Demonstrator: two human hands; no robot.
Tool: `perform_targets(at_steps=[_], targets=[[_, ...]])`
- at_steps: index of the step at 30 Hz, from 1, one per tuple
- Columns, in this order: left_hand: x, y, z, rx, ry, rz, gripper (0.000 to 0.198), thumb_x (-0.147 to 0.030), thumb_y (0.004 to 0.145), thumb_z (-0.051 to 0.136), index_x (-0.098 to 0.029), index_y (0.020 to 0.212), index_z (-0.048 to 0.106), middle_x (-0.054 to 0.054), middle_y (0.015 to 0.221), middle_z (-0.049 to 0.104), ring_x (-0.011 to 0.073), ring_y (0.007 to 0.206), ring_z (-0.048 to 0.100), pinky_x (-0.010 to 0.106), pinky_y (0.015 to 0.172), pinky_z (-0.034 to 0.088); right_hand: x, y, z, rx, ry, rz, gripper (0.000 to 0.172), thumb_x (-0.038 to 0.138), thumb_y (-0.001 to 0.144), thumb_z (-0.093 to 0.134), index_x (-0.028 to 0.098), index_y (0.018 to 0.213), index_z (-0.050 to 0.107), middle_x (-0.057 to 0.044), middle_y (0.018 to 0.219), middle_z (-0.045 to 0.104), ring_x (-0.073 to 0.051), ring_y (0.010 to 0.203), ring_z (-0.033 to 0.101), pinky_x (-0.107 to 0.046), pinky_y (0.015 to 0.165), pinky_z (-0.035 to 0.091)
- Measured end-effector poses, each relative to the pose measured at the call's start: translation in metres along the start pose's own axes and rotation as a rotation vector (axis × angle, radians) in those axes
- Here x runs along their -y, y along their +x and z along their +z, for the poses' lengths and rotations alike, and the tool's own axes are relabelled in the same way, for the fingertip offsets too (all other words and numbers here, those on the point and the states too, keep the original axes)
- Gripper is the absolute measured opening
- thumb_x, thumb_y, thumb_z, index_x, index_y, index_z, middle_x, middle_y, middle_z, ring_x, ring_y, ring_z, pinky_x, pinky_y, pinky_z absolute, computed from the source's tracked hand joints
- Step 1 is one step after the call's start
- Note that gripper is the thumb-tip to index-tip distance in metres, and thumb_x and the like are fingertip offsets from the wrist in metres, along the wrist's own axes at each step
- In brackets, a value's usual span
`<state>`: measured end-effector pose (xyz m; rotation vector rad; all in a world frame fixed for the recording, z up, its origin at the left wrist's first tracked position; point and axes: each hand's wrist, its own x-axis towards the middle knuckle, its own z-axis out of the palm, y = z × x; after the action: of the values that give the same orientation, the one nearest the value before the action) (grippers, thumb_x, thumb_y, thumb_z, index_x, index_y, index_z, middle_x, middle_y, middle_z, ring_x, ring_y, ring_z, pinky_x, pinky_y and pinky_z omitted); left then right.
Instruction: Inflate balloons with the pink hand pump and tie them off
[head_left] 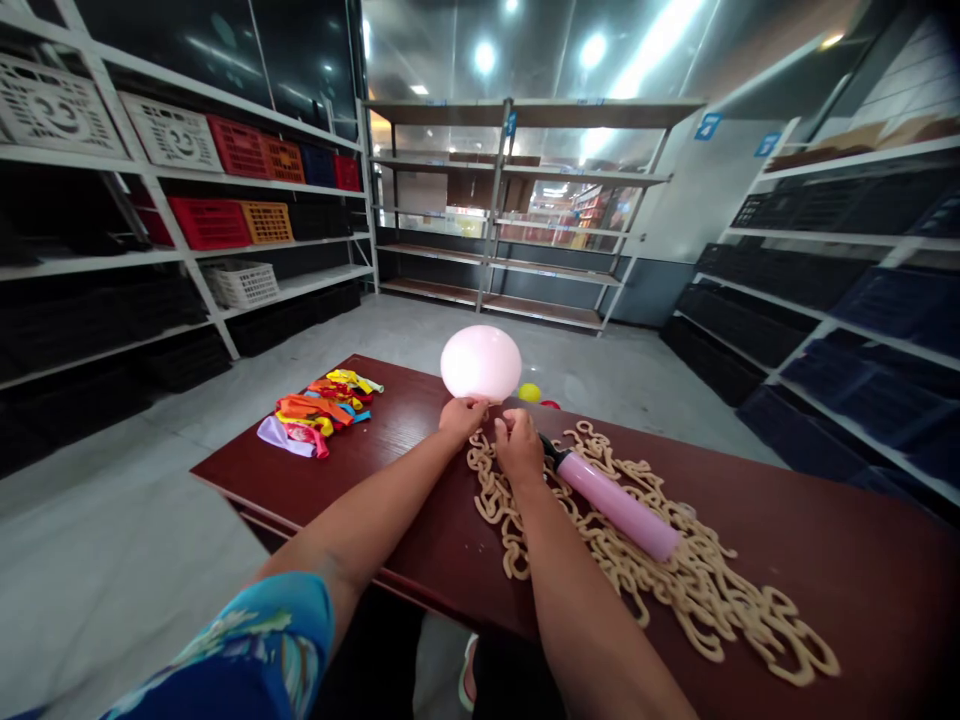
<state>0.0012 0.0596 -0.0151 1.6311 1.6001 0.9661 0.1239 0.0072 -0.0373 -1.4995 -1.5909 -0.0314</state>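
An inflated pale pink balloon [481,362] stands over the far edge of the table, its neck pointing down toward me. My left hand [463,417] pinches the balloon at its neck, fingers closed. Just right of it, my right hand [519,443] is curled near the neck; what its fingers hold, if anything, is hidden. A pink hand pump [619,505] with a black end lies beside my right hand, on top of a pile of beige curved hook-like pieces [697,600]. To the left lies a heap of deflated balloons [315,410] in several colours.
The dark red table [390,440] spans the front. Beyond it, a yellow balloon [529,392] and a red one [550,405] show near the floor. Shelves with crates [217,222] stand left, mostly bare shelving [487,255] behind, and shelves of dark bins [817,290] right.
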Motion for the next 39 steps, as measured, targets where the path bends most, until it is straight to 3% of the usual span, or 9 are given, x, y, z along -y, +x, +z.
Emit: perform_targets(at_steps=[5, 9, 11, 14, 19, 22, 31, 35, 39], targets=[[-0.016, 0.022, 0.005, 0.027, 0.020, -0.052, 0.040, -0.051, 0.074, 0.050, -0.017, 0.070, 0.069, 0.006, 0.067, 0.066, 0.0173, 0.064, 0.059, 0.025, 0.059, 0.041, 0.000, 0.000, -0.002, 0.019, -0.018, -0.044, 0.019, 0.026, 0.082, 0.042, 0.017, 0.098, 0.049, -0.009, 0.095, 0.057, -0.020, 0.085, 0.054, -0.032, 0.072, 0.043], [-0.022, 0.038, 0.005, 0.132, -0.125, -0.135, 0.062, -0.065, 0.074, 0.040, -0.014, 0.096, 0.067, 0.011, 0.087, 0.067, 0.0184, 0.065, 0.061, 0.026, 0.055, 0.044, 0.001, 0.000, -0.005, 0.016, -0.030, -0.041, 0.023, 0.026, 0.082, 0.042, 0.017, 0.101, 0.049, -0.009, 0.095, 0.057, -0.021, 0.085, 0.054, -0.033, 0.071, 0.043], [-0.020, 0.047, -0.006, 0.112, -0.016, -0.106, 0.064, -0.063, 0.076, 0.039, -0.013, 0.108, 0.062, 0.013, 0.097, 0.065, 0.0198, 0.072, 0.062, 0.027, 0.059, 0.045, 0.000, 0.000, -0.005, 0.018, -0.029, -0.041, 0.024, 0.025, 0.081, 0.042, 0.016, 0.102, 0.049, -0.009, 0.095, 0.057, -0.021, 0.085, 0.054, -0.033, 0.072, 0.043], [-0.008, 0.062, -0.044, -0.021, 0.411, -0.065, 0.049, -0.049, 0.076, 0.051, -0.017, 0.112, 0.062, 0.012, 0.105, 0.064, 0.0236, 0.091, 0.060, 0.028, 0.072, 0.046, -0.001, 0.000, -0.005, 0.030, -0.031, -0.046, 0.024, 0.025, 0.081, 0.042, 0.016, 0.103, 0.049, -0.009, 0.094, 0.057, -0.021, 0.084, 0.054, -0.033, 0.073, 0.043], [0.026, 0.074, -0.128, -0.098, 0.612, -0.127, 0.034, -0.024, 0.074, 0.055, -0.017, 0.106, 0.066, 0.017, 0.113, 0.059, 0.0309, 0.106, 0.053, 0.038, 0.084, 0.042, 0.002, -0.001, -0.005, 0.047, -0.055, -0.065, 0.023, 0.026, 0.082, 0.042, 0.017, 0.102, 0.051, -0.008, 0.093, 0.058, -0.020, 0.082, 0.055, -0.033, 0.073, 0.044], [0.047, 0.071, -0.157, -0.087, 0.693, -0.152, 0.038, -0.013, 0.067, 0.059, -0.013, 0.104, 0.066, 0.020, 0.112, 0.059, 0.0331, 0.108, 0.051, 0.041, 0.086, 0.041, 0.005, -0.002, -0.005, 0.059, -0.067, -0.080, 0.023, 0.025, 0.082, 0.042, 0.017, 0.102, 0.050, -0.008, 0.094, 0.058, -0.020, 0.082, 0.055, -0.033, 0.074, 0.044], [0.086, 0.057, -0.155, -0.147, 0.692, -0.148, 0.026, -0.011, 0.061, 0.063, -0.014, 0.086, 0.070, 0.019, 0.105, 0.062, 0.0330, 0.104, 0.054, 0.040, 0.084, 0.041, 0.004, -0.002, -0.004, 0.083, -0.075, -0.089, 0.024, 0.025, 0.081, 0.042, 0.018, 0.102, 0.051, -0.007, 0.094, 0.057, -0.020, 0.080, 0.055, -0.033, 0.071, 0.044], [0.079, 0.059, -0.164, -0.218, 0.586, -0.124, 0.016, -0.020, 0.065, 0.062, -0.018, 0.079, 0.071, 0.013, 0.084, 0.067, 0.0257, 0.083, 0.061, 0.032, 0.072, 0.043, 0.005, -0.002, -0.004, 0.077, -0.063, -0.093, 0.023, 0.026, 0.081, 0.043, 0.018, 0.101, 0.051, -0.007, 0.092, 0.057, -0.020, 0.079, 0.055, -0.033, 0.071, 0.044], [0.058, 0.067, -0.183, -0.383, 0.167, -0.173, 0.018, -0.030, 0.065, 0.064, -0.016, 0.076, 0.069, 0.005, 0.060, 0.060, 0.0178, 0.061, 0.058, 0.025, 0.057, 0.039, 0.007, -0.002, -0.005, 0.074, -0.051, -0.097, 0.022, 0.025, 0.081, 0.042, 0.018, 0.100, 0.052, -0.007, 0.090, 0.058, -0.019, 0.078, 0.055, -0.033, 0.070, 0.044]])
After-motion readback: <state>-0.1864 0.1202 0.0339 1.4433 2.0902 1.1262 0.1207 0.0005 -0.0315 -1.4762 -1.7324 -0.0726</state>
